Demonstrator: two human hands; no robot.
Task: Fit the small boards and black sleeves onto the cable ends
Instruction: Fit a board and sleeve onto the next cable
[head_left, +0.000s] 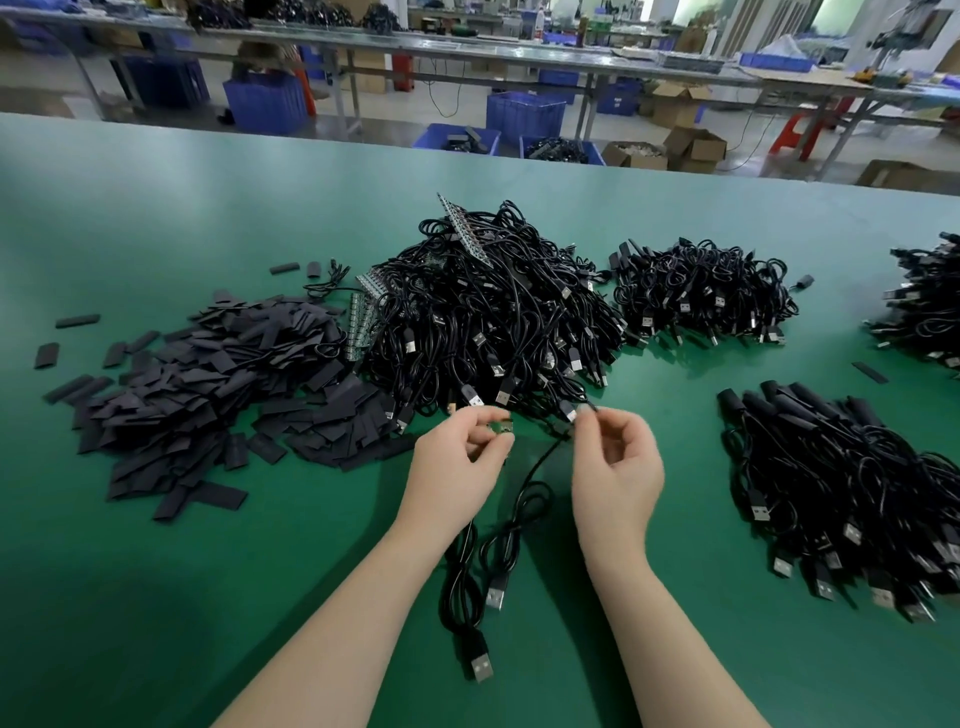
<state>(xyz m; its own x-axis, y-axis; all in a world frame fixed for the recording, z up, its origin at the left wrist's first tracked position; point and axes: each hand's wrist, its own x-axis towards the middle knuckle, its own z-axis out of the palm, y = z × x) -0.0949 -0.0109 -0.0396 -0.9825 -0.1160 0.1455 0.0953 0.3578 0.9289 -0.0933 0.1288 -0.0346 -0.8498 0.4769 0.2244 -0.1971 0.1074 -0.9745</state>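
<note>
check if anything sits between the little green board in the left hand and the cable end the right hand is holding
Nothing visible does. The left hand pinches the small green board and the right hand pinches the cable end just beside it, with only open air over the green table between them. The cable pile lies behind, not between.

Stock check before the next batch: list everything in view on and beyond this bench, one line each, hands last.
Green table: one, fills the foreground.
Black sleeves: large loose heap, too many to count, left of centre.
Cable pile: one big tangle, black with USB plugs, centre.
Board strips: several, green with silver parts, on and beside that pile's left side.
Smaller cable piles: two, black, right rear and far right edge.
Sleeved cables: one pile, black, near right.
Small board: one, green, in left fingertips.
Cable end: one, black, pinched by right fingers.
Blue crates: several, floor beyond.
Left hand: centre.
Right hand: beside it.
</note>
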